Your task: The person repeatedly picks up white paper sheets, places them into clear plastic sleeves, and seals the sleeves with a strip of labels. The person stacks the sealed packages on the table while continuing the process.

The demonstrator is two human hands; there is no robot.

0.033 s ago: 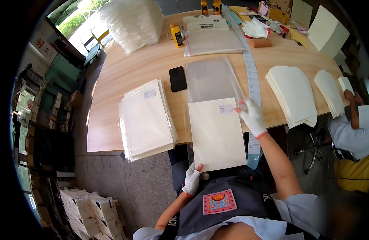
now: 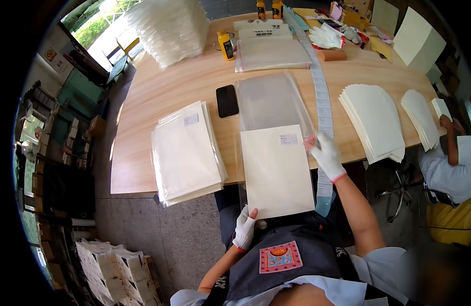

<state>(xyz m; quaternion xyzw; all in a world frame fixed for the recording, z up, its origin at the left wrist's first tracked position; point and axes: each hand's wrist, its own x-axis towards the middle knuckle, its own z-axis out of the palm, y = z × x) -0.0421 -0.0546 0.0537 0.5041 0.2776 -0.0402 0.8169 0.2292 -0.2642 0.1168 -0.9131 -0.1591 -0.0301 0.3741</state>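
A cream sheet of card (image 2: 278,178) with a small printed label (image 2: 288,139) near its top right corner lies half over the table's front edge. My left hand (image 2: 244,229), in a white fingerless glove, grips its lower left corner, thumb on top. Beside its upper right edge is my gloved right hand (image 2: 327,155), bare fingertips bent and a little apart, with nothing visible in them. Clear plastic bags (image 2: 271,102) lie beneath and beyond the card. Along the right runs a long strip of labels (image 2: 323,102), partly behind my right hand.
To the left are a stack of bagged, labelled cards (image 2: 187,153) and a black phone (image 2: 226,101). Fanned cream cards (image 2: 373,122) lie to the right. Further back stand an orange bottle (image 2: 225,45) and a tall plastic bundle (image 2: 169,30). Another person (image 2: 449,163) sits far right.
My right hand has shifted slightly right and toward me, away from the label on the card. The left hand and the card have stayed in place.
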